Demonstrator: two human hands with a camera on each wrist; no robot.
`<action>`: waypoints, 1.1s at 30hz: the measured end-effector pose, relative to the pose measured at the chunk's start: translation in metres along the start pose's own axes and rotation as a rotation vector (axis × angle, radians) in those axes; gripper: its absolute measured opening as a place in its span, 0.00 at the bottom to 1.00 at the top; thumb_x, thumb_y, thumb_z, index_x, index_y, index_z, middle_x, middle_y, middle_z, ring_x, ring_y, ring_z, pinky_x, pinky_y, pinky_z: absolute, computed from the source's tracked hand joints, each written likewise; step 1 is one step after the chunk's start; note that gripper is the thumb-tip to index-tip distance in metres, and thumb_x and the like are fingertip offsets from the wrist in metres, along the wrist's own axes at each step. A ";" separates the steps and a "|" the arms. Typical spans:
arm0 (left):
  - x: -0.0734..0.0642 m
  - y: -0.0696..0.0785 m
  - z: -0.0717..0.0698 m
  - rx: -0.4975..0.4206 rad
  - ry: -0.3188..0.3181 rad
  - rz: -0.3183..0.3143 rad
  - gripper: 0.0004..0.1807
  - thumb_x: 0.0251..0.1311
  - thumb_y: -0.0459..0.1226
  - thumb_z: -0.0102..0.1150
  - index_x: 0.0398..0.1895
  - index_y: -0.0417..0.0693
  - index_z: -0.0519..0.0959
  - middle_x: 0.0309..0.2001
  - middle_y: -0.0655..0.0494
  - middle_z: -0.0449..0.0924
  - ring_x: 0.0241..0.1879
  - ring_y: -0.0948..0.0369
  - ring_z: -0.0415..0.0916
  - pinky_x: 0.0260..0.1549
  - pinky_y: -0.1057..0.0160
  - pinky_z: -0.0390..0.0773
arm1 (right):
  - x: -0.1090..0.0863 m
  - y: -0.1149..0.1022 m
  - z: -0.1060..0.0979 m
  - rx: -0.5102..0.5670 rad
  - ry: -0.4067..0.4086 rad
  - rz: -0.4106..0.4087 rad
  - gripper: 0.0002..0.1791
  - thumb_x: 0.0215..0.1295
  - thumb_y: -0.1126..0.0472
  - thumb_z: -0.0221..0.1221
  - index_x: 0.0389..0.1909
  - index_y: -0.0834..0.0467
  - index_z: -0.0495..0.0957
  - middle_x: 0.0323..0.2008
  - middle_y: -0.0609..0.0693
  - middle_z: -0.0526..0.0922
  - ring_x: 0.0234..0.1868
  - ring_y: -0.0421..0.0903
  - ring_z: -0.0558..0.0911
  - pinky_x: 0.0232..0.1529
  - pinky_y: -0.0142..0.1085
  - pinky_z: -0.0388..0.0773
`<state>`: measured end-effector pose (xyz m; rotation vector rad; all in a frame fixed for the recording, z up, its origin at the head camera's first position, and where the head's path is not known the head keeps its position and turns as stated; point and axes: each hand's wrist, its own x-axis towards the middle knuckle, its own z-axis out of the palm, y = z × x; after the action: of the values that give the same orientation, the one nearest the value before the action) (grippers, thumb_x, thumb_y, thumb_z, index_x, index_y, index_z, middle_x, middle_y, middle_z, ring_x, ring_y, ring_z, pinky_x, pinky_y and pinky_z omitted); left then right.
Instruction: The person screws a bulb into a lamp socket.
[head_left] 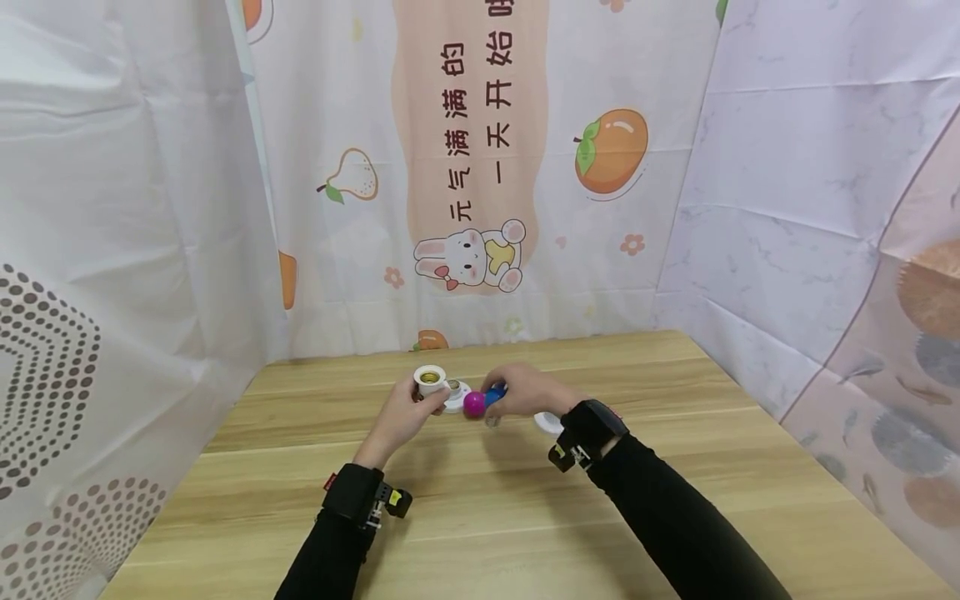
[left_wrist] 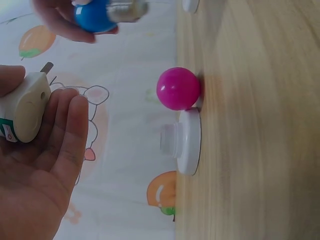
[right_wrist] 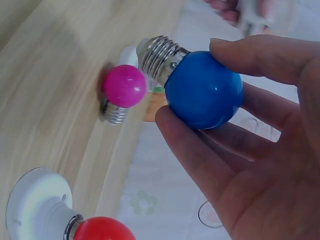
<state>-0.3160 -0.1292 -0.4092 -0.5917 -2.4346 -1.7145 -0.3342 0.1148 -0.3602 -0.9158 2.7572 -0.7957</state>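
Observation:
My left hand (head_left: 400,419) holds a white plug-in lamp holder (left_wrist: 31,107), its threaded mouth facing up in the head view and a metal prong showing in the left wrist view. In the fingers and thumb of my right hand (head_left: 527,390) is a blue light bulb (right_wrist: 204,90), gripped by its glass with the metal screw end free. A pink bulb (right_wrist: 125,86) lies on the table between the hands. Touching or close beside it sits a round white lamp base (left_wrist: 190,142) with its socket bare.
A second white lamp base (right_wrist: 37,200) stands to the right, with a red bulb (right_wrist: 104,230) in its socket; my right hand and wrist partly cover this base in the head view. Printed curtains (head_left: 480,317) hang behind the wooden table (head_left: 480,517) and at both sides.

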 end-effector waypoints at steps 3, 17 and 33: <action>-0.001 -0.001 0.003 0.020 -0.015 -0.007 0.18 0.70 0.37 0.61 0.57 0.36 0.75 0.40 0.47 0.82 0.37 0.55 0.82 0.40 0.57 0.82 | -0.007 0.003 -0.004 0.074 0.039 0.007 0.19 0.58 0.60 0.71 0.51 0.60 0.84 0.46 0.51 0.85 0.43 0.45 0.80 0.47 0.39 0.79; -0.003 -0.003 0.013 0.115 -0.110 0.023 0.19 0.67 0.39 0.64 0.55 0.36 0.77 0.37 0.48 0.82 0.33 0.59 0.78 0.34 0.60 0.78 | -0.028 0.010 -0.012 0.252 0.111 0.033 0.25 0.66 0.62 0.65 0.63 0.61 0.77 0.57 0.59 0.80 0.53 0.54 0.82 0.53 0.44 0.81; -0.003 0.002 0.024 0.247 -0.169 0.094 0.19 0.67 0.39 0.64 0.58 0.43 0.77 0.50 0.50 0.84 0.48 0.58 0.81 0.49 0.54 0.80 | -0.042 0.004 -0.011 0.303 0.217 -0.056 0.25 0.67 0.61 0.66 0.64 0.60 0.77 0.58 0.58 0.80 0.56 0.57 0.82 0.50 0.43 0.82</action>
<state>-0.3093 -0.1075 -0.4166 -0.8321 -2.6291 -1.3517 -0.3050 0.1469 -0.3544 -0.8949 2.6835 -1.3518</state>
